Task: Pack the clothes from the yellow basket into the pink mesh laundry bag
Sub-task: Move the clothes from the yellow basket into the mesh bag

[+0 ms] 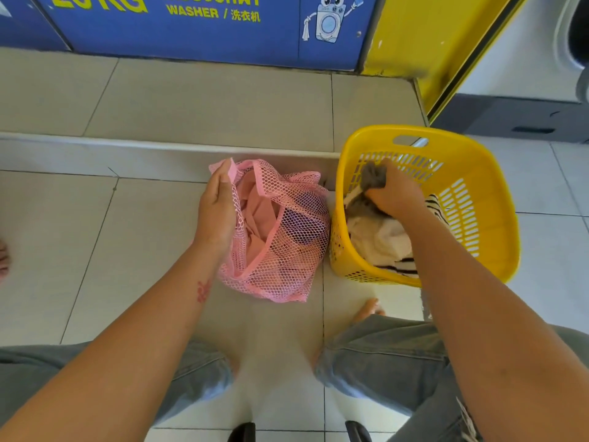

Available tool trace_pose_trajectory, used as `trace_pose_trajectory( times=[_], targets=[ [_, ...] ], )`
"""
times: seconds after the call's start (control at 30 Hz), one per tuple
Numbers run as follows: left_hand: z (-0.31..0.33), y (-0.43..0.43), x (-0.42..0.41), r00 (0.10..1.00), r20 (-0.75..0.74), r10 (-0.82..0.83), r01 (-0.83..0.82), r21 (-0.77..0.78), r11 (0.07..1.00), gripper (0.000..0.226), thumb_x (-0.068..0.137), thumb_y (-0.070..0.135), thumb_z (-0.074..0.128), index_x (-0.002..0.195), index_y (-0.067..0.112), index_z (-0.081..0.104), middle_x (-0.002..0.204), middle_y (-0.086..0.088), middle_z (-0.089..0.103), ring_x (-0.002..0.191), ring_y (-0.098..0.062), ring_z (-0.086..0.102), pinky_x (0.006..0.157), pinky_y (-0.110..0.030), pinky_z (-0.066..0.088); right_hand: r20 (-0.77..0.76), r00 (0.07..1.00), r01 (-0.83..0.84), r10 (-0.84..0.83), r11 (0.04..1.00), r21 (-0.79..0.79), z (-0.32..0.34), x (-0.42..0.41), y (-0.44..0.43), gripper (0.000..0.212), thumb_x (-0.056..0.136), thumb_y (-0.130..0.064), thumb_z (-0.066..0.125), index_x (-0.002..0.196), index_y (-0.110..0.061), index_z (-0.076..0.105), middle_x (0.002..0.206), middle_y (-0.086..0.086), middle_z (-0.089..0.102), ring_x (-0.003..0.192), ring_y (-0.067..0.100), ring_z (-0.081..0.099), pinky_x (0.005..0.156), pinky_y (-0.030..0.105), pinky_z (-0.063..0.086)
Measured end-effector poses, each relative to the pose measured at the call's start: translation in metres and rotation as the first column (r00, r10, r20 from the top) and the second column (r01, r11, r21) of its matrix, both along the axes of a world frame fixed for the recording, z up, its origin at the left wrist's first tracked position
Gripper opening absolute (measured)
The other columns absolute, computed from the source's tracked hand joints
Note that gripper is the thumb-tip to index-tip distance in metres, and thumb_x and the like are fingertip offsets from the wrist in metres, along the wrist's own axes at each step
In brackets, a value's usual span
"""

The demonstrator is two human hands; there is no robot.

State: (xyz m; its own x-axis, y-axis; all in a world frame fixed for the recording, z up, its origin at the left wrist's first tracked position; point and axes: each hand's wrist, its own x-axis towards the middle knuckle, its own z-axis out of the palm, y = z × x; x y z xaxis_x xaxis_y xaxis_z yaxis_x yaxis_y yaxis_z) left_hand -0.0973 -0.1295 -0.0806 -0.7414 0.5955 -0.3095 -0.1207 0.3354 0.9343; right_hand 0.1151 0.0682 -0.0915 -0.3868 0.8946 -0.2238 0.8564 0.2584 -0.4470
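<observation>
Down inside the yellow basket (478, 218), seen from the head camera, the right hand (393, 193) is closed around a bunched grey garment (373, 177), above a cream cloth (376, 237) and a striped piece (398, 264) left to pack. Directly to its left, touching the basket wall, sits the pink mesh laundry bag (287, 237); the left hand (216, 208) pinches its rim, holding the mouth open toward the basket. The garment likely travels a short way leftward over the wall.
</observation>
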Motion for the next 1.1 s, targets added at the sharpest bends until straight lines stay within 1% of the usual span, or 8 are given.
trace_pose_trajectory(
  times=[0.23,0.47,0.57,0.63,0.73,0.87,1.0,1.1],
  targets=[
    [0.009,-0.013,-0.007,1.000,-0.027,0.004,-0.003,0.035,0.999,0.042,0.106,0.033,0.026,0.145,0.032,0.042,0.150,0.008,0.042,0.131,-0.008,0.042,0.101,-0.021,0.035,-0.492,0.839,0.304,-0.232,0.950,0.070,0.069,-0.004,0.000,0.027,0.090,-0.020,0.058,0.099,-0.018,0.034,0.077,-0.002,0.047,0.080,0.024,0.051,0.064,0.032,0.035],
    [0.014,-0.017,-0.009,1.000,0.023,0.007,-0.009,0.067,0.998,0.041,0.107,0.032,0.027,0.143,0.031,0.044,0.141,0.007,0.049,0.117,-0.007,0.052,0.088,-0.016,0.044,-0.682,0.708,0.224,-0.182,0.974,-0.028,0.098,-0.026,-0.023,0.029,0.085,-0.005,0.063,0.099,-0.015,0.039,0.076,-0.008,0.045,0.071,0.008,0.051,0.064,0.029,0.044],
    [0.020,-0.019,-0.009,0.999,0.040,0.025,-0.027,0.071,0.997,0.039,0.107,0.031,0.028,0.141,0.028,0.048,0.123,0.014,0.057,0.094,0.013,0.059,0.066,-0.004,0.046,-0.739,0.664,0.105,-0.116,0.993,-0.063,0.095,-0.067,-0.059,0.033,0.084,-0.007,0.069,0.100,-0.016,0.042,0.079,-0.009,0.051,0.070,0.000,0.052,0.062,0.018,0.045],
    [0.025,-0.021,-0.010,0.998,0.025,0.050,-0.052,0.082,0.995,0.036,0.107,0.028,0.029,0.136,0.026,0.050,0.111,0.020,0.057,0.083,0.024,0.058,0.062,0.000,0.045,-0.732,0.679,0.009,-0.049,0.998,-0.059,0.075,-0.101,-0.084,0.034,0.084,-0.007,0.070,0.100,-0.016,0.041,0.083,-0.003,0.054,0.072,0.007,0.055,0.063,0.019,0.045],
    [0.026,-0.026,-0.019,0.995,-0.001,0.099,-0.099,0.096,0.991,0.038,0.106,0.029,0.031,0.138,0.027,0.051,0.136,0.012,0.054,0.123,0.000,0.052,0.098,-0.018,0.044,-0.609,0.792,-0.063,-0.032,0.989,-0.134,0.021,-0.149,-0.120,0.039,0.086,-0.012,0.068,0.118,-0.013,0.045,0.113,0.012,0.055,0.100,0.026,0.059,0.085,0.034,0.052],
    [0.021,-0.038,-0.035,0.994,-0.001,0.113,-0.112,0.083,0.990,0.038,0.104,0.035,0.032,0.136,0.038,0.052,0.141,0.013,0.052,0.129,-0.008,0.048,0.112,-0.036,0.038,-0.180,0.957,-0.264,0.229,0.943,-0.204,-0.039,-0.174,-0.147,0.086,0.089,-0.032,0.065,0.154,-0.021,0.011,0.154,0.013,0.029,0.127,0.037,0.046,0.110,0.050,0.036],
    [0.013,-0.048,-0.042,0.992,0.000,0.123,-0.123,0.070,0.990,0.039,0.105,0.034,0.031,0.138,0.037,0.051,0.143,0.015,0.050,0.132,-0.006,0.045,0.115,-0.037,0.034,-0.229,0.938,-0.272,0.261,0.962,-0.016,-0.031,-0.160,-0.141,0.048,0.092,-0.023,0.057,0.137,-0.011,0.044,0.135,0.011,0.054,0.123,0.033,0.051,0.106,0.042,0.042],
    [0.013,-0.041,-0.033,0.992,0.019,0.126,-0.127,0.056,0.990,0.039,0.105,0.036,0.031,0.138,0.038,0.050,0.143,0.015,0.048,0.130,-0.006,0.044,0.113,-0.031,0.034,-0.238,0.910,-0.293,0.340,0.932,0.213,-0.001,-0.140,-0.123,0.045,0.095,-0.021,0.056,0.138,-0.010,0.048,0.146,0.012,0.046,0.136,0.029,0.040,0.112,0.040,0.035]
  ],
)
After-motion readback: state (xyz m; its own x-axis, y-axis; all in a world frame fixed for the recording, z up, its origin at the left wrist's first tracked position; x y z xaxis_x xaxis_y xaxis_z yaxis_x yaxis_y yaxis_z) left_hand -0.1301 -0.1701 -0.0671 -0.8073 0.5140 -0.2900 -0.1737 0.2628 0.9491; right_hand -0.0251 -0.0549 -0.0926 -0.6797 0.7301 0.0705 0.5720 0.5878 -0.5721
